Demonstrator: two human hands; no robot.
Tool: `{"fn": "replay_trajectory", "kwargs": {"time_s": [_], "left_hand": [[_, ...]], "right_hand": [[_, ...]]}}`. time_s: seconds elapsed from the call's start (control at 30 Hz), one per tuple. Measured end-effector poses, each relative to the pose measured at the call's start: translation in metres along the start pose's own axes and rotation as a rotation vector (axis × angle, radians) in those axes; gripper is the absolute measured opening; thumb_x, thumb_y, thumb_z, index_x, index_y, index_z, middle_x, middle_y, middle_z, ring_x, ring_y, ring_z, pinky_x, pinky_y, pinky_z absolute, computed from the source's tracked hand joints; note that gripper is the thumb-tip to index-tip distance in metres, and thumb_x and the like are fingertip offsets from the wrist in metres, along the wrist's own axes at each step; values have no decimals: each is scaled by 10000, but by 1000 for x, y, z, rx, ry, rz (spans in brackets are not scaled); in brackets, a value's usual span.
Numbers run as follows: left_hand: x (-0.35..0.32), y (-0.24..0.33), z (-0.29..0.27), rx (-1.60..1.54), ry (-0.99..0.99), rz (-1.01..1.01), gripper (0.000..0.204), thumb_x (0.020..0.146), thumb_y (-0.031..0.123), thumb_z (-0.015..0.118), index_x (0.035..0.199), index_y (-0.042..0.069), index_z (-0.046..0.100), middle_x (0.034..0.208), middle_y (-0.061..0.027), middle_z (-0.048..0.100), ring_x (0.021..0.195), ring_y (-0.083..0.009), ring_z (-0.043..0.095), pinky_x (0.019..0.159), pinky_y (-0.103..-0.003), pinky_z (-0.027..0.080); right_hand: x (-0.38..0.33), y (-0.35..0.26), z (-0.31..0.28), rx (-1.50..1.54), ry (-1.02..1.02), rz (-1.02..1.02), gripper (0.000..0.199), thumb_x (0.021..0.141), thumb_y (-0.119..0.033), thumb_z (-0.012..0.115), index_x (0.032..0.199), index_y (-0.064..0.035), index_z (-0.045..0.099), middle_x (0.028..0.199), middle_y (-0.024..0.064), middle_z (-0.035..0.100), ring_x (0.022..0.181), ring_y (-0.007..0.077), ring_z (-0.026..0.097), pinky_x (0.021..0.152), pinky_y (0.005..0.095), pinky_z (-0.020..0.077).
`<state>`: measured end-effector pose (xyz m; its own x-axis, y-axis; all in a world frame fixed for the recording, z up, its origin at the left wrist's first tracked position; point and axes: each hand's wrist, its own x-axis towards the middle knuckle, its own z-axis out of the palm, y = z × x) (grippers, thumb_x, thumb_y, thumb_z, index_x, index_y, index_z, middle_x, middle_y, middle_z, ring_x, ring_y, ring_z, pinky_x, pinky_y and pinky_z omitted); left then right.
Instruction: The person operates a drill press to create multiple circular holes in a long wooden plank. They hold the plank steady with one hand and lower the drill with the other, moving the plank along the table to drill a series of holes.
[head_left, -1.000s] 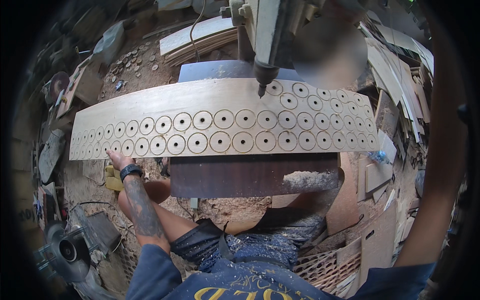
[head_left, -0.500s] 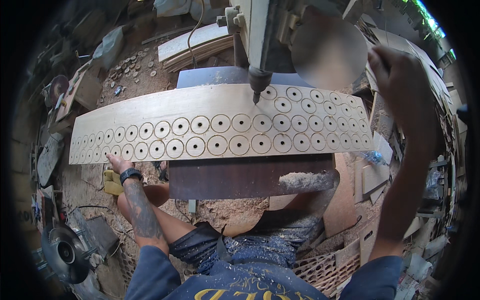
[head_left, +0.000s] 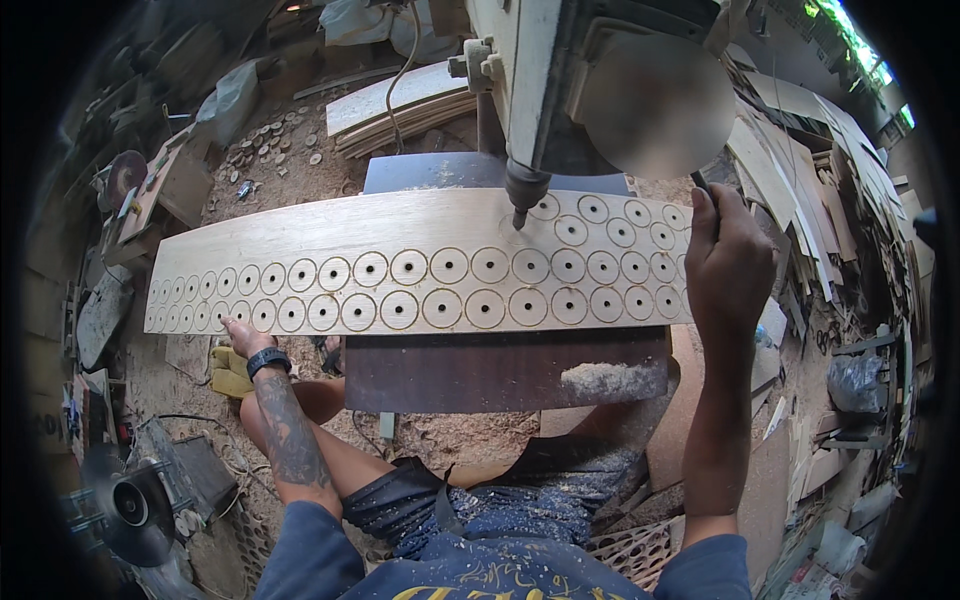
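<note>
A long pale plywood board (head_left: 300, 228) lies across the brown work table (head_left: 450, 375) under a drill press (head_left: 525, 95). Rows of cut circles, each with a dark centre hole, cover much of it. The chuck (head_left: 526, 185) is lowered so its bit meets the board near the far edge, with a faint blur around the tip. My left hand (head_left: 243, 337) grips the board's near left edge, thumb on top; the fingers beneath are hidden. At the right, my right hand (head_left: 732, 245) is closed around the dark press lever (head_left: 699, 181), above the board's right end.
Stacked sheets (head_left: 400, 105) lie behind the table, with loose wooden discs (head_left: 270, 145) on the dusty floor. Sawdust (head_left: 610, 378) is heaped on the table front. At the lower left stands a fan (head_left: 130, 503); offcuts (head_left: 800, 180) crowd the right.
My right hand has come down and inward with the lever. The chuck's bit has dropped to the board. My left hand keeps its hold at the edge.
</note>
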<state>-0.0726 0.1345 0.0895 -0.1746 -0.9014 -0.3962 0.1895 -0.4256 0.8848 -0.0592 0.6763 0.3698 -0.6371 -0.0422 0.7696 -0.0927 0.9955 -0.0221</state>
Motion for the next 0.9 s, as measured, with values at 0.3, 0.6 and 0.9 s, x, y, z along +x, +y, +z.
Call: {"fn": "replay_trajectory", "kwargs": {"time_s": [0.3, 0.6, 0.9], "left_hand": [[15, -8, -2, -81, -49, 0, 725, 1004, 494, 437, 1440, -83, 379, 1471, -219, 436, 1283, -339, 509, 1050, -410, 450], [0, 2, 0, -20, 17, -39, 746, 956, 495, 559, 1341, -136, 462, 1335, -213, 551, 1121, -316, 610, 918, -419, 541], [4, 0, -2, -25, -11, -23, 797, 928, 511, 607, 1326, -163, 457, 1317, -217, 557, 1089, -299, 621, 897, -415, 554]], "right_hand": [[-6, -3, 11, 70, -331, 196, 355, 1026, -328, 447, 927, -15, 581, 744, 212, 668, 696, 447, 655, 651, 510, 514], [12, 11, 45, 379, -469, 243, 481, 996, -414, 526, 810, 13, 647, 610, 175, 594, 577, 349, 583, 619, 451, 453], [-7, 20, 82, 552, -257, 185, 470, 990, -393, 555, 752, 9, 612, 531, 137, 527, 485, 278, 521, 535, 433, 406]]}}
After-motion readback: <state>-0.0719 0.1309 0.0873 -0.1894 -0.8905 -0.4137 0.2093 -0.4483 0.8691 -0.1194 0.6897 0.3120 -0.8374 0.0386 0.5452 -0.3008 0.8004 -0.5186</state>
